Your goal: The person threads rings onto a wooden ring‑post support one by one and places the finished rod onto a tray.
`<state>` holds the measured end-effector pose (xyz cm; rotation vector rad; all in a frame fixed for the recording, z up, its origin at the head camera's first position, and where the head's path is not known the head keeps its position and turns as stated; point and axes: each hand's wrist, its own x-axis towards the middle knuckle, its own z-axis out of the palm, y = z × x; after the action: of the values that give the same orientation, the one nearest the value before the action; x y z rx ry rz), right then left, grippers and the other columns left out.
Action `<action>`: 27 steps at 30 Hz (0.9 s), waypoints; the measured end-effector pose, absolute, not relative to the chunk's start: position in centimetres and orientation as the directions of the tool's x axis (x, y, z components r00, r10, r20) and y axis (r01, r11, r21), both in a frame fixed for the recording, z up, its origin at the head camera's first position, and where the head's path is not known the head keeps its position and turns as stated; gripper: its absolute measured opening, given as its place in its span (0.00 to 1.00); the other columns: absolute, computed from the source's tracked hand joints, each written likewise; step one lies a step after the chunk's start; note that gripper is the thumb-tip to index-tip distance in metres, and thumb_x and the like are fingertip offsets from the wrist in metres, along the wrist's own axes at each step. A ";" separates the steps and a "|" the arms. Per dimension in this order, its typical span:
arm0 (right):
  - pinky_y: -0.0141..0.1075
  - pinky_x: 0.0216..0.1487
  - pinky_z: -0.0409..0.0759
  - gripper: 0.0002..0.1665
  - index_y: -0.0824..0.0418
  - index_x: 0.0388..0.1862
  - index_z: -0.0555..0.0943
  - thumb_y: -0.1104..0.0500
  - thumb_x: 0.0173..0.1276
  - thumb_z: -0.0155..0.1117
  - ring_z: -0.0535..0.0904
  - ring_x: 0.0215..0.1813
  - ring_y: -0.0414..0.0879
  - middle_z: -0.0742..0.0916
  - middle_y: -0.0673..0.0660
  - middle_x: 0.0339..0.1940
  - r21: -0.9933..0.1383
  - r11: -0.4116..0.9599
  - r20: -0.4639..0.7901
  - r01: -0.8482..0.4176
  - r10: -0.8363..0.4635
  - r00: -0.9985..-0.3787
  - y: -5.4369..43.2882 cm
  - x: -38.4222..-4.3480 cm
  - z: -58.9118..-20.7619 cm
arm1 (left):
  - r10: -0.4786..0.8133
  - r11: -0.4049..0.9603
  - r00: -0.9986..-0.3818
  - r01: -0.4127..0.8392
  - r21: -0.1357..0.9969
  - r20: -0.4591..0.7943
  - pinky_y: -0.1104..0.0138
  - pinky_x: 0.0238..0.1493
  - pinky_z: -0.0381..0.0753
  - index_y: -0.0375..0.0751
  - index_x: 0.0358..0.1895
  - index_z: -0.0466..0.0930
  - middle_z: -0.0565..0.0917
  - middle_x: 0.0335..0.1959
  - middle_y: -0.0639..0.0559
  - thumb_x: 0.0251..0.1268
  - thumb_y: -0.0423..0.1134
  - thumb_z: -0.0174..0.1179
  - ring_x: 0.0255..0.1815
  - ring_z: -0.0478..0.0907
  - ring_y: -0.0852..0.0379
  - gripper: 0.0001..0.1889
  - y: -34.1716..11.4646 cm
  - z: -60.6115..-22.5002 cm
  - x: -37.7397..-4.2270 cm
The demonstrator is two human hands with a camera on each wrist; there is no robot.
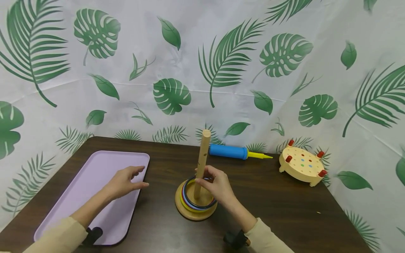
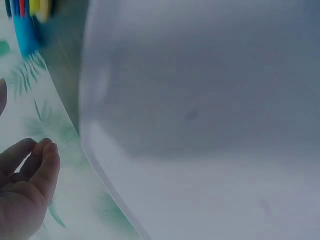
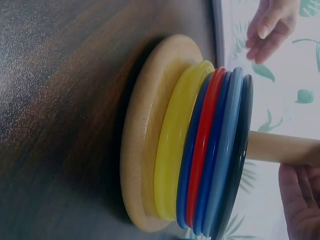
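A wooden ring-toss stand has an upright post point(image 1: 204, 147) on a round base point(image 1: 179, 203). Yellow, blue, red, light blue and black rings point(image 3: 202, 150) lie stacked around the foot of the post, the black one on top. My right hand point(image 1: 221, 184) pinches the post just above the rings, thumb on the near side. Over the right part of a lilac tray point(image 1: 110, 161) hovers my left hand point(image 1: 124, 181), thumb and fingers spread apart with nothing between them. The left wrist view shows that hand's fingers point(image 2: 40, 175) beside the tray.
Behind the stand lies a blue hand pump point(image 1: 227, 151) with a yellow nozzle. At the right back edge sits a round, pale yellow pegboard-like toy point(image 1: 302, 165) with red pegs. A leaf-print cloth point(image 1: 190, 66) hangs behind the dark wooden table point(image 1: 269, 207).
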<state>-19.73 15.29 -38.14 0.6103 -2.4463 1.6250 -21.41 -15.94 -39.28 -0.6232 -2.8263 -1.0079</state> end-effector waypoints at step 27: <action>0.36 0.40 0.82 0.15 0.65 0.44 0.83 0.65 0.56 0.70 0.84 0.38 0.48 0.88 0.59 0.34 -0.815 0.405 0.410 -0.415 -0.105 -0.906 18.0 -18.2 -36.6 | 0.041 0.917 -0.998 0.053 0.396 0.037 0.38 0.49 0.67 0.09 0.51 0.64 0.69 0.49 0.15 0.57 0.45 0.62 0.50 0.66 0.20 0.36 -31.2 -40.9 -22.6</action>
<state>-18.15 17.96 -36.56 0.4534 -2.3717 1.5021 -22.60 -31.17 -40.86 -0.0748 -3.0477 -0.6313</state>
